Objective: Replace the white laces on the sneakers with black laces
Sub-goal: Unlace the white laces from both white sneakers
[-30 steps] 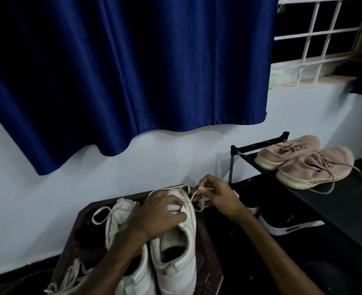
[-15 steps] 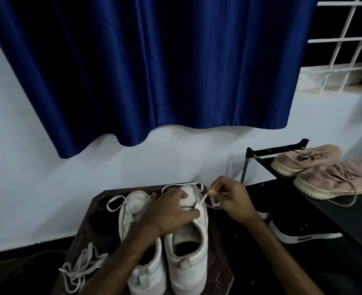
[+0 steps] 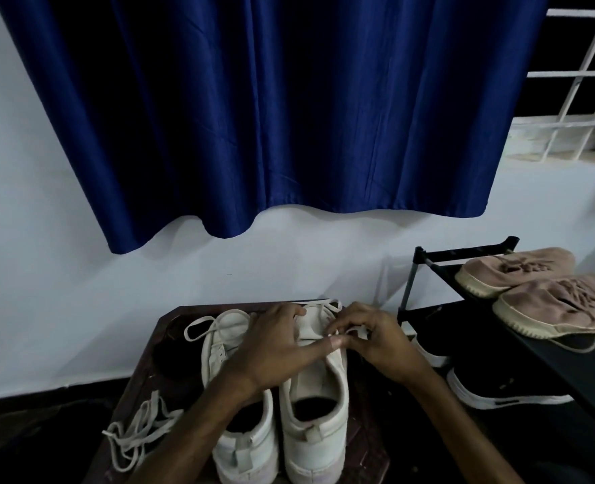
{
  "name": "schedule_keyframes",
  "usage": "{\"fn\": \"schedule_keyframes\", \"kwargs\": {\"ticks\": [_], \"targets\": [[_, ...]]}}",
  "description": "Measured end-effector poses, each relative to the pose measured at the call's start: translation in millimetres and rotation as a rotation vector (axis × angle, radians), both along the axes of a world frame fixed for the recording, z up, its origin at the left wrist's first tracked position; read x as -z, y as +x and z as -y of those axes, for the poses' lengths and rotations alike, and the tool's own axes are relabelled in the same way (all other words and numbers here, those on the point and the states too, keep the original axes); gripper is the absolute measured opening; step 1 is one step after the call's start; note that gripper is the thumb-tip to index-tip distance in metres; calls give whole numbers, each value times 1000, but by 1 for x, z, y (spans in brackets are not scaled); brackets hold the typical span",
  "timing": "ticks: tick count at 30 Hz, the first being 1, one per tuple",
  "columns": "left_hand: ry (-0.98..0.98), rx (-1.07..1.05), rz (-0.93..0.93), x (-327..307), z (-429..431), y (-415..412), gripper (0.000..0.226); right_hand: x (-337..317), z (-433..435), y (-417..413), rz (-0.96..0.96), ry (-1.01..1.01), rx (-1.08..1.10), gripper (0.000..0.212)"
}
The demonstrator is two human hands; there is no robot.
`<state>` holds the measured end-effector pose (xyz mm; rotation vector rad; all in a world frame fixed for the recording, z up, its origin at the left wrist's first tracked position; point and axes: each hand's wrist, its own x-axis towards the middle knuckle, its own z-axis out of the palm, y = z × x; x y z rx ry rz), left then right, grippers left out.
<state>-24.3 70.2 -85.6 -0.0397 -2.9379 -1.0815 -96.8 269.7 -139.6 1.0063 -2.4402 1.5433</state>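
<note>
While my flat-fingered left hand is pressing down the sneaker, my right hand is pinching its presumably limp, light white lace close to the shoe.

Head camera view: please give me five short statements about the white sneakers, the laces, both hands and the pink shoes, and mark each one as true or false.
1. The two white low-top sneakers stand side by side on the dark brown wooden table. True.
2. The right hand pinches a black lace. False: it pinches a white flat lace at the right-hand sneaker.
3. A loose white lace lies bunched on the table's near left corner. True.
4. The dusty pink knit sneakers lie on the floor. False: they sit on top of the black metal rack.
5. The left hand lifts one sneaker into the air. False: it rests on the right-hand sneaker, which stands on the table.
</note>
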Motion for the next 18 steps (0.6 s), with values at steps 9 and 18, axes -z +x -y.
{"fn": "schedule_keyframes", "kwargs": {"ticks": [9,18], "targets": [[-483,-190,-205,8,-18,48,46,11,14,6,-84,6,249,36],[-473,-234,-344,22,-20,48,36,31,-28,-17,42,203,711,29]]}}
